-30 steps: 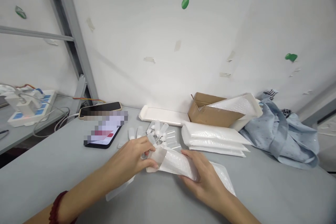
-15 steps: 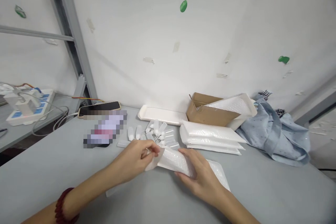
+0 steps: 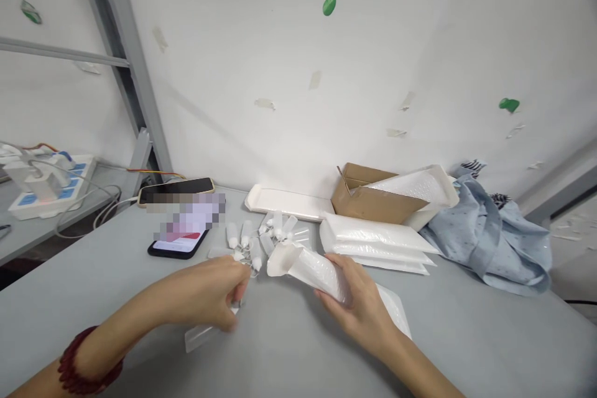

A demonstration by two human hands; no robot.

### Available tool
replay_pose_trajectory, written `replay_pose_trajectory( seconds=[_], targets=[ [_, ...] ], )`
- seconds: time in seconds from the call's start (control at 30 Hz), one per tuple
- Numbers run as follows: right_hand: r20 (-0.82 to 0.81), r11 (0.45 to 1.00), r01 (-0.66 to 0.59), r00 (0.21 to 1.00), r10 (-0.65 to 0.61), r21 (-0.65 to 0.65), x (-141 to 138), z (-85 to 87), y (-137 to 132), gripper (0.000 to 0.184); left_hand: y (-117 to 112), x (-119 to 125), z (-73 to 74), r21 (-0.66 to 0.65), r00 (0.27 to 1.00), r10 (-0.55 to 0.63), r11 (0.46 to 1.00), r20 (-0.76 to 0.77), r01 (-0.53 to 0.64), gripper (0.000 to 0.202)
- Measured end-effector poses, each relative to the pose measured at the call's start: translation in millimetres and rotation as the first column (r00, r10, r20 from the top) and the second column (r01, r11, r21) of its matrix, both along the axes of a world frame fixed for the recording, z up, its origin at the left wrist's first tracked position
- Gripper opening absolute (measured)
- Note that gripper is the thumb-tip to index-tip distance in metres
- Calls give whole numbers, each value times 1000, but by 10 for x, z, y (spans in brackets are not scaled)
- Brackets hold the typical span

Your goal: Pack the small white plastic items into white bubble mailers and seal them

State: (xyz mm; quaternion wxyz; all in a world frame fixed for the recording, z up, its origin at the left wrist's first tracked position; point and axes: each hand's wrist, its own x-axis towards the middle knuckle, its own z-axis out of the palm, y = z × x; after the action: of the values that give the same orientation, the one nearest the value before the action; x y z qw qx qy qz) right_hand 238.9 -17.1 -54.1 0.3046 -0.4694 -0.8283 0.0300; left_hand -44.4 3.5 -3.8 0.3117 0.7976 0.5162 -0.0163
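Observation:
My right hand (image 3: 361, 308) is wrapped round a white bubble mailer (image 3: 317, 270), whose mouth gapes toward the left with its flap folded out. A second mailer (image 3: 394, 308) lies flat on the table, partly under my right wrist. Lower left, my left hand (image 3: 205, 292) has its thumb and fingers closed at the capped end of a small clear plastic bottle (image 3: 199, 338). My hand hides part of that bottle. Just beyond my left hand, several similar squeeze bottles (image 3: 255, 254) with white caps lie in a loose pile.
Stacked white mailers (image 3: 373, 235) lie behind my right hand. A cardboard box (image 3: 380, 204) holding more mailers stands at the wall, beside a blue cloth bag (image 3: 499, 236). Two phones, one nearer (image 3: 175, 247) and one farther (image 3: 177, 191), lie left; a power strip (image 3: 51, 189) sits far left.
My left hand has left the mailer's mouth and moved down-left to the small bottle on the table. My right hand still grips the mailer, and its open end now shows more.

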Motion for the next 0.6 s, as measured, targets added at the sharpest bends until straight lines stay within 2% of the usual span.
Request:
replay_pose_trajectory(
  seconds=[0.1, 0.13, 0.2, 0.27, 0.3, 0.4, 0.5, 0.6],
  targets=[
    [1, 1000, -7, 1000, 7, 4, -2, 2, -7, 45, 22, 19, 88, -61, 975, 50, 997, 216, -38, 22],
    [-1, 1000, -10, 1000, 10, 6, -3, 3, -8, 46, 35, 12, 135, -98, 938, 98, 993, 331, -68, 26],
    [-5, 1000, -17, 1000, 17, 17, -2, 9, -10, 46, 62, -6, 224, -158, 816, 198, 979, 543, -132, 35],
    [-8, 999, -21, 1000, 21, 29, -2, 17, -12, 46, 77, -9, 269, -166, 708, 275, 961, 651, -221, 33],
    [-10, 999, -23, 1000, 23, 35, -1, 22, -15, 46, 80, 1, 268, -158, 680, 308, 948, 665, -276, 29],
    [-25, 998, -30, 999, 31, 52, -4, 38, -28, 43, 79, 77, 180, -174, 666, 370, 923, 648, -343, 20],
    [-38, 996, -46, 998, 49, 74, -15, 41, -47, 43, 81, 186, 31, -184, 687, 329, 943, 648, -278, 15],
    [-38, 991, -95, 994, 99, 90, -38, 23, -64, 43, 75, 276, -107, -35, 738, 233, 961, 634, -274, 16]
  ],
)
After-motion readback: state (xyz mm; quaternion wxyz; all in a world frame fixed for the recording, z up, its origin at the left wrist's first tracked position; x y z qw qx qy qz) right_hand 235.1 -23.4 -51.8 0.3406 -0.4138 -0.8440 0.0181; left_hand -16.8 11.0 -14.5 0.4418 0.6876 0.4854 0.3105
